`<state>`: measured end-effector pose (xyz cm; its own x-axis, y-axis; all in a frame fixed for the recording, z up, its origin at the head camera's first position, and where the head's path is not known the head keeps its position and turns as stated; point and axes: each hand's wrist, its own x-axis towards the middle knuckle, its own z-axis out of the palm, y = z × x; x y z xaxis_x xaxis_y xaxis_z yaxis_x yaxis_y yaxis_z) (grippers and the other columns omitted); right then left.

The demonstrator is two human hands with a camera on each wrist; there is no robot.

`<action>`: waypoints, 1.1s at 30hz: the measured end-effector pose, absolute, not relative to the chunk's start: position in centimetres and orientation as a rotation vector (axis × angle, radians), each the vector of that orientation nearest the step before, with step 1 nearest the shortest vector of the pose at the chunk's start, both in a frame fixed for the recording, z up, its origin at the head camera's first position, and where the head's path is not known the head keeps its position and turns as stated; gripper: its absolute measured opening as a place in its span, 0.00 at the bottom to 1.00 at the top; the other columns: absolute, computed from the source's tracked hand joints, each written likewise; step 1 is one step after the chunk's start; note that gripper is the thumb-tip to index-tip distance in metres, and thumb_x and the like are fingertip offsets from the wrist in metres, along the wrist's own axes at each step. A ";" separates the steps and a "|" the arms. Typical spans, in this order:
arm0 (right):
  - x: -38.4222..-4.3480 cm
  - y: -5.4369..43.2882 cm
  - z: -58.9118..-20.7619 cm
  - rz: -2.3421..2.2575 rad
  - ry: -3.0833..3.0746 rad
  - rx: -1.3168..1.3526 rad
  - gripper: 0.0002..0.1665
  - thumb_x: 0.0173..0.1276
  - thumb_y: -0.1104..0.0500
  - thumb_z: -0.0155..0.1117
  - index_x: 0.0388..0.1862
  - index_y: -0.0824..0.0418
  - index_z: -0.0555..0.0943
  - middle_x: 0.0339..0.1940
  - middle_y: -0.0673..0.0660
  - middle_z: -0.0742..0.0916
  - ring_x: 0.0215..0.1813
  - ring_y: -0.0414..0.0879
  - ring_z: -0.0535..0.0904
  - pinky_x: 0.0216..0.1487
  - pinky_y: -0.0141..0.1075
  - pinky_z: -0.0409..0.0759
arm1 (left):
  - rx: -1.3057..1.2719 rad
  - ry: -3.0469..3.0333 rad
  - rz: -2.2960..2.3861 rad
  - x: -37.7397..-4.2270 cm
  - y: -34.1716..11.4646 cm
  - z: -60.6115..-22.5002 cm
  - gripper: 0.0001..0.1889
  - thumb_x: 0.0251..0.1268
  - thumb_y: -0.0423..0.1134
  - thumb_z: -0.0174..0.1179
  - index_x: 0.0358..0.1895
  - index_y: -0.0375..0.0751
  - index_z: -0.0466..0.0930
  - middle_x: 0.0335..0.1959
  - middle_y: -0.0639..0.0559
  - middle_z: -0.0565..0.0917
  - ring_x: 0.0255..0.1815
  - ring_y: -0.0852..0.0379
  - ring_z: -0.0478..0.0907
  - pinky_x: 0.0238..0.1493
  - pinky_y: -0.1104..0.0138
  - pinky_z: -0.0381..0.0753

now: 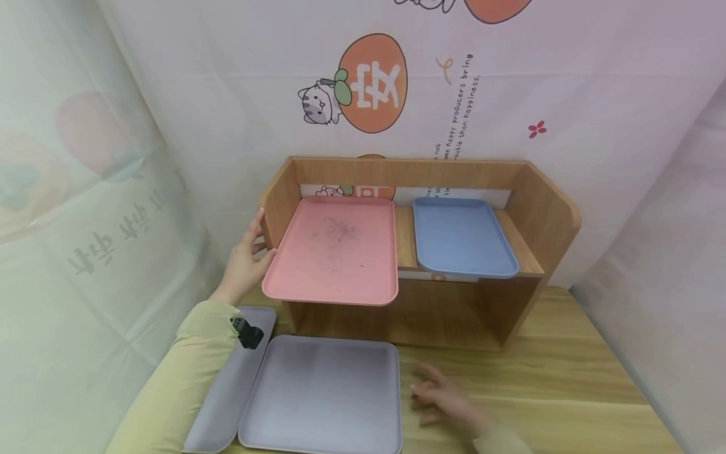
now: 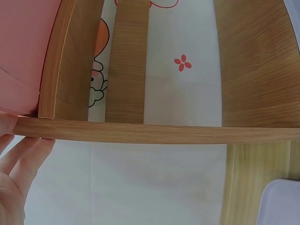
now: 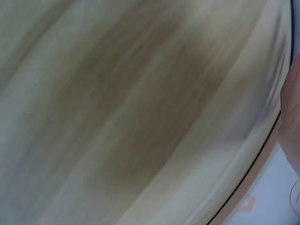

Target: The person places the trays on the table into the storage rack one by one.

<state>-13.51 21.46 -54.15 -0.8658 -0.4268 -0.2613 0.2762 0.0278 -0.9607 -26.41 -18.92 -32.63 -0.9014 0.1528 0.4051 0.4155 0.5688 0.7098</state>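
Observation:
My left hand is at the left side panel of a small wooden shelf. Its fingers lie along the panel's outer face, while the thumb comes round the front edge beside a pink tray. That tray lies on the shelf's upper board, overhanging the front, with dark marks on its surface. To its right on the same board is a smaller blue tray. Blurred, my right hand hovers over the table with loosely bent fingers and nothing in it, right of a grey-lilac tray.
Another grey-lilac tray lies partly under my left forearm, side by side with the first. The wood-grain table extends to the right. Printed cloth hangs behind the shelf and along both sides.

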 end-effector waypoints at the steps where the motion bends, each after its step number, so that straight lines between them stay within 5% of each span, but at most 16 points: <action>1: -13.5 21.1 -54.3 -1.869 1.848 -0.158 0.43 0.70 0.57 0.58 0.73 0.69 0.45 0.43 0.58 0.82 0.42 0.49 0.82 0.35 0.46 0.86 | -0.465 -2.507 -1.251 -26.4 -18.9 -32.6 0.45 0.65 0.28 0.55 0.76 0.64 0.38 0.66 0.30 0.63 0.59 0.29 0.72 0.53 0.45 0.78; 10: -13.8 18.2 -54.4 -1.746 2.030 -0.246 0.41 0.65 0.59 0.64 0.71 0.67 0.57 0.32 0.55 0.80 0.31 0.45 0.79 0.27 0.37 0.83 | -0.479 -2.489 -1.247 -26.3 -18.7 -32.5 0.45 0.65 0.27 0.55 0.76 0.62 0.39 0.65 0.29 0.64 0.58 0.29 0.73 0.52 0.45 0.78; 22: -13.8 16.7 -54.4 -1.524 2.415 -0.474 0.29 0.59 0.57 0.69 0.55 0.73 0.75 0.19 0.48 0.74 0.14 0.31 0.67 0.15 0.23 0.69 | -0.462 -2.510 -1.243 -26.3 -18.8 -32.6 0.46 0.65 0.27 0.55 0.76 0.63 0.37 0.66 0.30 0.63 0.59 0.29 0.72 0.53 0.45 0.77; 33: -13.3 16.5 -54.1 -1.194 2.708 -0.445 0.33 0.51 0.47 0.74 0.52 0.65 0.80 0.19 0.45 0.70 0.21 0.33 0.61 0.20 0.27 0.62 | -0.462 -2.508 -1.245 -26.3 -18.8 -32.6 0.46 0.65 0.27 0.55 0.76 0.64 0.37 0.67 0.30 0.63 0.59 0.29 0.71 0.54 0.45 0.77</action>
<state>-13.27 16.54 -54.12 -0.9450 -0.3266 -0.0160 -0.2085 0.6394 -0.7401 -26.26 -18.83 -32.65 -0.9025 0.1499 0.4037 0.4122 0.5721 0.7091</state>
